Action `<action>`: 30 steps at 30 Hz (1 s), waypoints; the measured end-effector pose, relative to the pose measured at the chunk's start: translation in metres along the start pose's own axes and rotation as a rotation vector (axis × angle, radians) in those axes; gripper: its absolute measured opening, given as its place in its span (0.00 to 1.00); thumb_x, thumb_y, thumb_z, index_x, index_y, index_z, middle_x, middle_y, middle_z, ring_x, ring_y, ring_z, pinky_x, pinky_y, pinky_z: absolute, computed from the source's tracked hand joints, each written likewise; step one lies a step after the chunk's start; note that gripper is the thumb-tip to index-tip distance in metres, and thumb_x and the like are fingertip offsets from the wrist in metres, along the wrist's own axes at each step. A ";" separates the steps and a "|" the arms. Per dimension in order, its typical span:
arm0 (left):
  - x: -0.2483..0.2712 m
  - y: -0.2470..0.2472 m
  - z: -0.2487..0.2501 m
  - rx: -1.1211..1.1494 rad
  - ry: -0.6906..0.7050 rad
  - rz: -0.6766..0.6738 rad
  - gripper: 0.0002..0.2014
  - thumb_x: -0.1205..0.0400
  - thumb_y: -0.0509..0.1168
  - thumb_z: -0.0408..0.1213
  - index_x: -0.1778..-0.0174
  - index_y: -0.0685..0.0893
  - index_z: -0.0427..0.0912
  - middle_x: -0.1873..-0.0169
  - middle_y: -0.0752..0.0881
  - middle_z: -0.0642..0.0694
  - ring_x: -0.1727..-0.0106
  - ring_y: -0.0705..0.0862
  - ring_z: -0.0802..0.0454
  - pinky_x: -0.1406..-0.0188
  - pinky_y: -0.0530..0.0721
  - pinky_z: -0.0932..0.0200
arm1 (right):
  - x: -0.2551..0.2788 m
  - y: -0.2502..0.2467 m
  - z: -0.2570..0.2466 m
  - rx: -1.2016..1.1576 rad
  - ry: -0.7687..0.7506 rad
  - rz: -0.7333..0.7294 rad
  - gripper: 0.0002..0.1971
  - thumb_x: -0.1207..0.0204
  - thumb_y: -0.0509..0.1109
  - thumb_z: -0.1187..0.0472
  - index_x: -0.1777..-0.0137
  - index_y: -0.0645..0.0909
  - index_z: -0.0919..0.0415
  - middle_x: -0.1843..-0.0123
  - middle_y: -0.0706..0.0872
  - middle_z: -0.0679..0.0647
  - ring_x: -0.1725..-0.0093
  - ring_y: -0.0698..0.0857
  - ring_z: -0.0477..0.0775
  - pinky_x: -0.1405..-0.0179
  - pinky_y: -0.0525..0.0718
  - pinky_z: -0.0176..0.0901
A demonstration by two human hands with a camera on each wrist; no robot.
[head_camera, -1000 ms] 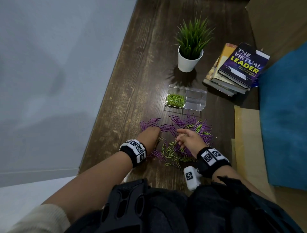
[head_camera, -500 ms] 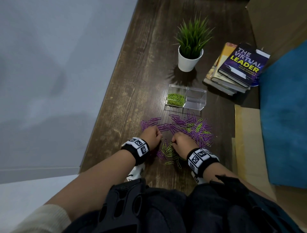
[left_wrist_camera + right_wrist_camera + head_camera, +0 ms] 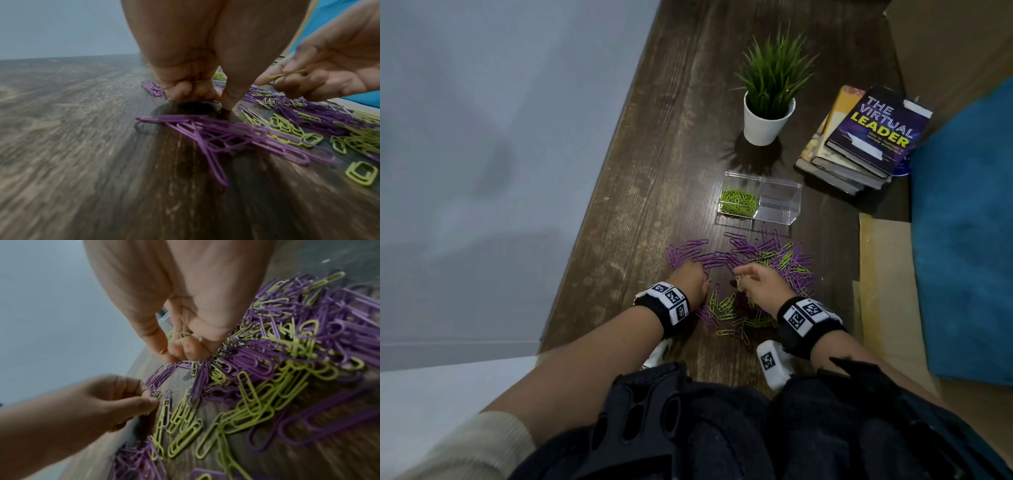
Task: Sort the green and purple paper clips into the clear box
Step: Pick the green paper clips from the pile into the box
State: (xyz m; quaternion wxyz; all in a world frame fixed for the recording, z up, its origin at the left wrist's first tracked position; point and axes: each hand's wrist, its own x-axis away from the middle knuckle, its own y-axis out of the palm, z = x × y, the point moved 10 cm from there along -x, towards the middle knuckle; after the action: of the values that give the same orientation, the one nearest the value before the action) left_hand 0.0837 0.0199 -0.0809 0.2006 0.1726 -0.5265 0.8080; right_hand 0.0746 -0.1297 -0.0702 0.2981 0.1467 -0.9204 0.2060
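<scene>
1. A person leans over a dark wood-grain tabletop [image 3: 661, 178], both bare hands low over a scattered heap of purple wire paper clips [image 3: 743, 251] mixed with lime-green wire paper clips [image 3: 726, 306].
2. The left hand [image 3: 690, 277] sits at the heap's left side, fingers curled under. The left wrist view shows its fingertips [image 3: 186, 91] bunched together down at the wood with a thin green clip caught in them; how many it holds I cannot tell.
3. The right hand [image 3: 763, 282] hovers just above the middle of the heap, close beside the left but not touching it. Its thumb and fingers [image 3: 180, 348] are curled in and pinching a small bundle of green clips.
4. The clear plastic two-compartment box [image 3: 784, 188] stands on the table just beyond the heap. Its left compartment holds a pile of sorted green clips [image 3: 738, 202]; the right compartment shows only clear walls.
5. Most loose purple clips lie toward the box and to the right; many loose green ones lie nearest the person, between the two wrists.
6. Farther back stands a small green plant in a white pot [image 3: 768, 120], and to its right a stack of books [image 3: 859, 144], topped by a dark cover reading "The Virtual Leader".
7. A blue cloth [image 3: 969, 222] lies off the table's right side.
</scene>
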 end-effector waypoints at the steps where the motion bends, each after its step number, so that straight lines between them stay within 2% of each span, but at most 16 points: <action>1: 0.001 0.000 0.000 0.013 -0.007 0.002 0.11 0.17 0.59 0.37 0.44 0.76 0.34 0.45 0.78 0.35 0.48 0.81 0.38 0.48 0.78 0.48 | 0.000 0.002 0.002 -0.099 0.032 -0.015 0.13 0.22 0.61 0.70 0.44 0.82 0.59 0.61 0.83 0.55 0.70 0.75 0.48 0.74 0.72 0.38; 4: 0.010 -0.007 -0.001 0.189 -0.031 0.074 0.05 0.17 0.59 0.35 0.49 0.73 0.37 0.57 0.80 0.41 0.57 0.79 0.43 0.57 0.77 0.51 | -0.001 0.008 0.003 -0.230 0.089 -0.034 0.12 0.24 0.59 0.73 0.49 0.84 0.67 0.67 0.79 0.56 0.72 0.76 0.50 0.75 0.73 0.40; 6: 0.016 -0.011 -0.011 0.368 -0.108 0.113 0.02 0.18 0.59 0.34 0.52 0.71 0.41 0.64 0.78 0.47 0.65 0.76 0.49 0.67 0.73 0.57 | -0.005 0.013 0.003 -0.209 0.101 -0.031 0.08 0.22 0.61 0.68 0.54 0.82 0.69 0.67 0.78 0.57 0.72 0.77 0.52 0.74 0.74 0.43; 8: 0.020 -0.008 -0.023 0.521 -0.194 0.114 0.01 0.17 0.57 0.33 0.52 0.72 0.44 0.67 0.77 0.49 0.69 0.74 0.53 0.71 0.70 0.59 | -0.013 0.016 -0.001 -0.004 0.071 -0.001 0.12 0.21 0.65 0.57 0.60 0.81 0.66 0.69 0.79 0.57 0.71 0.78 0.54 0.70 0.77 0.46; 10: 0.022 -0.002 -0.032 0.632 -0.256 0.099 0.07 0.17 0.53 0.31 0.54 0.73 0.47 0.63 0.80 0.44 0.68 0.75 0.51 0.67 0.73 0.58 | -0.019 0.023 -0.008 0.318 0.024 0.029 0.17 0.22 0.68 0.49 0.66 0.78 0.61 0.73 0.77 0.55 0.73 0.76 0.54 0.69 0.75 0.43; 12: 0.025 0.000 -0.032 0.598 -0.256 0.084 0.09 0.17 0.51 0.29 0.53 0.74 0.45 0.57 0.83 0.42 0.64 0.77 0.49 0.65 0.74 0.58 | -0.022 0.033 -0.014 0.603 -0.009 0.040 0.21 0.23 0.69 0.45 0.69 0.74 0.60 0.74 0.75 0.53 0.74 0.75 0.54 0.71 0.75 0.41; 13: 0.027 0.001 -0.028 0.533 -0.238 0.067 0.09 0.17 0.51 0.30 0.50 0.75 0.43 0.54 0.83 0.41 0.61 0.79 0.48 0.64 0.75 0.57 | -0.021 0.039 -0.017 0.711 -0.031 0.038 0.21 0.23 0.69 0.45 0.69 0.75 0.60 0.72 0.77 0.54 0.71 0.78 0.55 0.69 0.79 0.43; 15: 0.030 0.004 -0.017 0.380 -0.189 0.022 0.10 0.14 0.52 0.34 0.43 0.76 0.38 0.49 0.84 0.39 0.53 0.82 0.43 0.57 0.76 0.55 | -0.020 0.046 -0.023 0.808 -0.070 0.026 0.18 0.22 0.67 0.49 0.61 0.82 0.65 0.63 0.84 0.60 0.61 0.85 0.60 0.60 0.82 0.47; 16: 0.032 0.008 -0.012 0.303 -0.164 0.005 0.12 0.13 0.52 0.37 0.41 0.75 0.36 0.48 0.83 0.38 0.50 0.82 0.42 0.55 0.76 0.55 | -0.021 0.046 -0.024 0.784 -0.069 0.025 0.16 0.21 0.66 0.52 0.57 0.83 0.67 0.60 0.85 0.61 0.57 0.86 0.61 0.59 0.83 0.47; 17: 0.033 0.012 -0.009 0.240 -0.140 -0.006 0.13 0.13 0.53 0.40 0.40 0.74 0.36 0.48 0.83 0.38 0.48 0.83 0.41 0.54 0.76 0.54 | -0.022 0.044 -0.022 0.734 -0.053 0.025 0.14 0.22 0.65 0.55 0.57 0.83 0.68 0.61 0.85 0.61 0.58 0.85 0.61 0.60 0.82 0.47; 19: 0.036 0.020 -0.008 0.172 -0.105 -0.006 0.13 0.14 0.58 0.42 0.41 0.73 0.37 0.47 0.84 0.39 0.47 0.83 0.40 0.50 0.79 0.51 | -0.024 0.036 -0.017 0.637 -0.014 0.039 0.12 0.23 0.65 0.58 0.65 0.78 0.65 0.69 0.78 0.57 0.66 0.80 0.58 0.65 0.77 0.45; 22: 0.040 0.021 -0.011 0.169 -0.068 0.025 0.11 0.16 0.62 0.39 0.42 0.73 0.37 0.47 0.84 0.41 0.45 0.83 0.43 0.51 0.76 0.55 | -0.026 0.024 -0.014 0.564 0.002 0.064 0.15 0.24 0.67 0.60 0.72 0.72 0.60 0.75 0.73 0.54 0.72 0.75 0.55 0.69 0.75 0.43; 26: 0.045 0.017 -0.018 0.175 -0.043 0.008 0.07 0.17 0.60 0.33 0.44 0.74 0.37 0.47 0.83 0.42 0.46 0.82 0.45 0.53 0.72 0.59 | -0.023 0.026 -0.016 0.598 -0.022 0.042 0.16 0.24 0.71 0.53 0.70 0.76 0.61 0.75 0.76 0.53 0.74 0.76 0.54 0.74 0.72 0.39; 28: 0.046 0.016 -0.023 0.153 -0.034 -0.014 0.07 0.18 0.59 0.30 0.46 0.75 0.37 0.48 0.83 0.41 0.46 0.81 0.44 0.51 0.74 0.57 | -0.019 0.035 -0.018 0.676 -0.050 0.006 0.16 0.23 0.70 0.51 0.64 0.82 0.64 0.71 0.79 0.55 0.70 0.82 0.58 0.70 0.78 0.42; 30: 0.046 0.015 -0.027 0.146 -0.045 -0.020 0.07 0.20 0.58 0.29 0.48 0.75 0.39 0.49 0.83 0.41 0.47 0.81 0.44 0.48 0.76 0.54 | -0.019 0.040 -0.020 0.708 -0.069 -0.002 0.15 0.21 0.68 0.54 0.59 0.84 0.68 0.67 0.82 0.57 0.62 0.86 0.60 0.61 0.83 0.47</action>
State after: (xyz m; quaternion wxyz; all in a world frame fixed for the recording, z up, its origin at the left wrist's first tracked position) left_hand 0.0344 0.0454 -0.0803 0.1839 0.2101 -0.4686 0.8381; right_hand 0.0834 -0.0822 -0.0787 0.1978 0.2488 -0.8014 0.5067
